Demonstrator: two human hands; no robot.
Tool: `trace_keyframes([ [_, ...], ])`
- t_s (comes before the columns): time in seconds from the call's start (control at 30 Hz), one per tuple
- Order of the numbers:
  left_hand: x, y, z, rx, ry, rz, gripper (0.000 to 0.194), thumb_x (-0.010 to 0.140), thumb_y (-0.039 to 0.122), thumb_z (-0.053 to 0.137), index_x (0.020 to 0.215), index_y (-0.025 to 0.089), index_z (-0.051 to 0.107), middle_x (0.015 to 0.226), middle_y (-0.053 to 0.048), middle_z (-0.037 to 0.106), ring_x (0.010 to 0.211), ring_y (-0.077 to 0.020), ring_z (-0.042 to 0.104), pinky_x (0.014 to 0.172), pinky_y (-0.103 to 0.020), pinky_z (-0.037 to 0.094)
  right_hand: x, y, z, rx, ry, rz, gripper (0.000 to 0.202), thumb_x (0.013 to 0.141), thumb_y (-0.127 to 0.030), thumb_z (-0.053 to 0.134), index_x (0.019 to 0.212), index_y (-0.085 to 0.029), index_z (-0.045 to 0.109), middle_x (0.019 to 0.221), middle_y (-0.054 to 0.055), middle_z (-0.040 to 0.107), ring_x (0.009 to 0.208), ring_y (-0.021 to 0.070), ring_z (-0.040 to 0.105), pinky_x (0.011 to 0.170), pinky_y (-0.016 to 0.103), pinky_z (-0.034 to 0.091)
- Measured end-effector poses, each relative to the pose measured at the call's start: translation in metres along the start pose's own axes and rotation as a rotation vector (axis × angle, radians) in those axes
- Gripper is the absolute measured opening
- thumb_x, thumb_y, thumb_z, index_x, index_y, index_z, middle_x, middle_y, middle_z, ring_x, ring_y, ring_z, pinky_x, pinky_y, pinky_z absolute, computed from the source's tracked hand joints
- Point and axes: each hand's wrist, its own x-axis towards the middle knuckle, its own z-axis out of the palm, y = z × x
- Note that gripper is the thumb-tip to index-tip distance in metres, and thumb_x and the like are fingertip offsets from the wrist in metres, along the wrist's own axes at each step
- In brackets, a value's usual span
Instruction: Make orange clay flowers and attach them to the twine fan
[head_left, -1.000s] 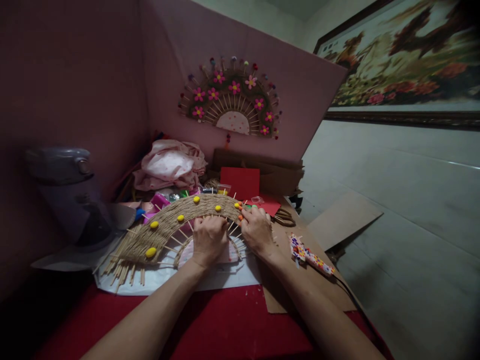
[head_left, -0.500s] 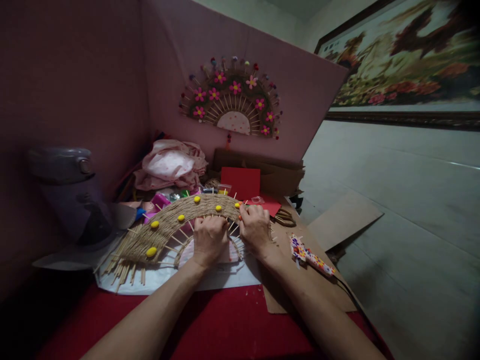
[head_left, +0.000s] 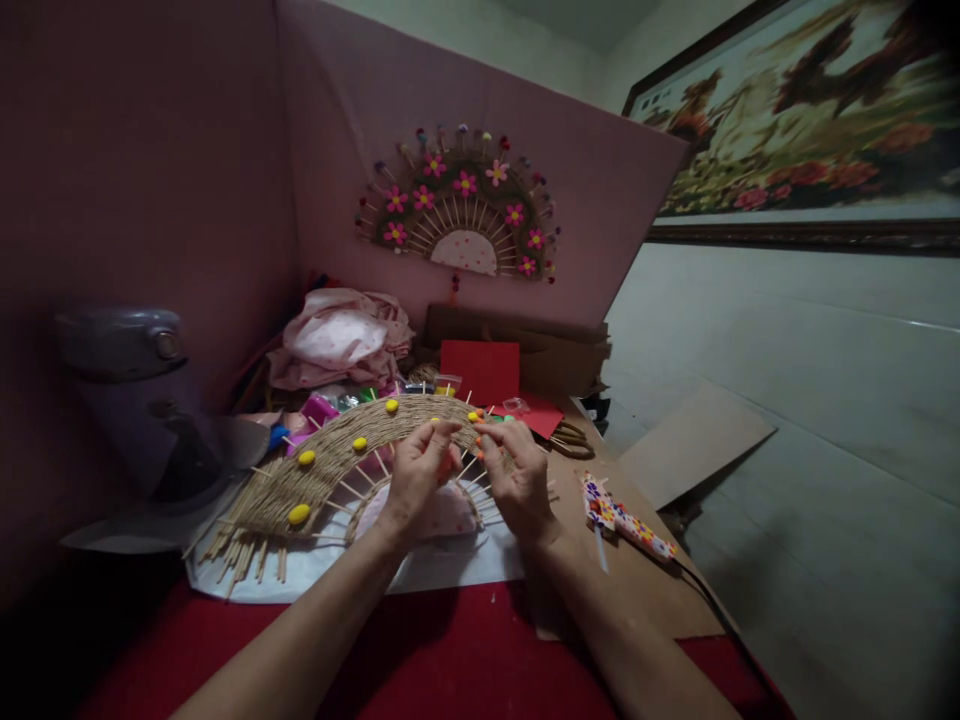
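Observation:
A half-round fan craft made of wooden sticks wound with brown twine lies in front of me. Several yellow oval pieces sit on its twine band. Above the fan's inner sticks, my left hand is closed in a pinch; whatever lies between its fingertips is too small to make out. My right hand is curled close beside it, thumb and forefinger near small orange pieces on the band. Its fingertips hide what they hold, if anything. The pale dotted half-circle at the fan's base is partly covered by my left hand.
At right, a flower-patterned glue gun with a cord rests on cardboard. Scissors and red paper lie behind. A purple bottle stands left. A finished flowered fan hangs on the pink panel.
Both hands have lifted slightly off the fan's band and turned, so their thumbs and forefingers now face each other. More of the orange pieces show. The view has shifted a little.

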Motion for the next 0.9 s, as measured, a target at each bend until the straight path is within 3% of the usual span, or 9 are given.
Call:
trace_keyframes([
  [0.07, -0.001, 0.006, 0.004, -0.202, -0.017, -0.152, 0.045, 0.079, 0.057, 0.052, 0.094, 0.016, 0.059, 0.053, 0.005, 0.05, 0.038, -0.0062, 0.034, 0.039, -0.02, 0.022, -0.008, -0.007, 0.0, 0.055, -0.064, -0.035, 0.015, 0.088, -0.022, 0.051, 0.096, -0.021, 0.063, 0.092, 0.004, 0.063, 0.09, 0.0185, 0.055, 0.086, 0.036, 0.042],
  [0.17, -0.003, 0.008, 0.006, -0.263, 0.022, -0.235, 0.052, 0.071, 0.061, 0.06, 0.094, 0.014, 0.061, 0.057, 0.005, 0.05, 0.039, -0.0045, 0.037, 0.037, -0.017, 0.023, -0.014, -0.011, 0.0, 0.061, -0.137, -0.076, 0.018, 0.086, -0.023, 0.055, 0.102, -0.022, 0.062, 0.093, 0.005, 0.061, 0.092, 0.0194, 0.053, 0.087, 0.037, 0.042],
  [0.3, -0.004, 0.004, 0.007, -0.176, 0.022, -0.195, 0.056, 0.067, 0.062, 0.063, 0.091, 0.012, 0.064, 0.061, 0.001, 0.056, 0.044, -0.0063, 0.043, 0.038, -0.017, 0.028, -0.016, -0.008, 0.0, 0.006, -0.15, -0.086, 0.023, 0.082, -0.028, 0.061, 0.104, -0.023, 0.063, 0.092, 0.005, 0.058, 0.092, 0.0204, 0.051, 0.084, 0.037, 0.043],
  [0.43, -0.004, 0.003, 0.009, -0.119, 0.009, -0.198, 0.056, 0.067, 0.062, 0.063, 0.089, 0.011, 0.065, 0.061, 0.0, 0.057, 0.043, -0.0056, 0.041, 0.037, -0.018, 0.027, -0.017, -0.008, 0.0, -0.028, -0.139, -0.078, 0.016, 0.083, -0.024, 0.059, 0.097, -0.022, 0.065, 0.087, 0.004, 0.056, 0.089, 0.0201, 0.05, 0.082, 0.035, 0.042],
  [0.53, -0.005, 0.006, 0.011, -0.084, 0.023, -0.168, 0.055, 0.066, 0.062, 0.064, 0.082, 0.01, 0.066, 0.066, -0.003, 0.06, 0.053, -0.0095, 0.051, 0.043, -0.019, 0.034, -0.016, -0.009, -0.001, -0.032, -0.16, -0.083, 0.012, 0.083, -0.021, 0.058, 0.092, -0.02, 0.065, 0.086, 0.004, 0.056, 0.089, 0.0193, 0.05, 0.082, 0.035, 0.042],
  [0.7, -0.005, 0.006, 0.012, -0.075, -0.004, -0.16, 0.048, 0.069, 0.057, 0.065, 0.077, 0.01, 0.067, 0.058, -0.002, 0.058, 0.055, -0.0114, 0.052, 0.047, -0.02, 0.037, -0.014, -0.008, -0.002, -0.08, -0.206, -0.132, 0.011, 0.086, -0.026, 0.055, 0.086, -0.018, 0.062, 0.085, 0.005, 0.058, 0.088, 0.0195, 0.05, 0.082, 0.035, 0.041],
  [0.9, -0.006, 0.004, 0.01, -0.259, -0.116, -0.271, 0.03, 0.069, 0.042, 0.07, 0.072, 0.013, 0.064, 0.06, 0.001, 0.057, 0.05, -0.0066, 0.046, 0.046, -0.018, 0.035, -0.013, 0.0, -0.002, -0.144, -0.144, -0.128, 0.015, 0.089, -0.027, 0.048, 0.083, -0.018, 0.058, 0.087, 0.006, 0.059, 0.089, 0.0197, 0.05, 0.084, 0.036, 0.04],
])
